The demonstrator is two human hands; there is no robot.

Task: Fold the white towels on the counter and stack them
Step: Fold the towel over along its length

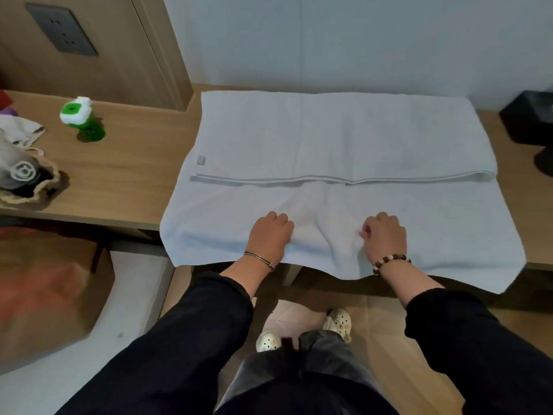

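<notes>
Towel (344,136): white terry, large, spread flat across the wooden surface (134,175), long side left to right. Far portion doubled over; its hemmed edge runs straight across the middle. Small grey tag (201,160) near the left end. Near portion single-layer, front edge hanging over the surface front. Fabric puckered into creases between left hand (270,235) and right hand (384,236), both gripping it.

looks like hotel room: wood-laminate counter (125,163), wall socket panel (61,31) upper left, bed edge (131,295) lower left
</notes>
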